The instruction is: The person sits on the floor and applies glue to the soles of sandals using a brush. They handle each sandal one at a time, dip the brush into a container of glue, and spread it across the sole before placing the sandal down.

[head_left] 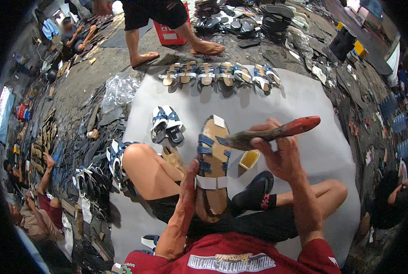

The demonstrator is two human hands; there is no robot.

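My left hand (191, 182) is closed on the left edge of a sandal part (213, 182), an upright tan sole with blue straps folded onto its face and white bands across it. In my right hand (279, 153) is a brush (277, 131) with a worn, stained handle and a red end. Its dark tip reaches the upper blue strap; whether it touches cannot be told. Just below the brush, a small tub of yellowish glue-like stuff (249, 160) rests on the grey sheet (304, 109).
A row of blue-and-white strapped sandals (206, 75) lines the sheet's far edge. One pair (166, 122) lies left of centre, more (92, 178) sit at the left. A person's bare legs (167, 36) stand beyond the row. Scraps (89, 123) cover the floor.
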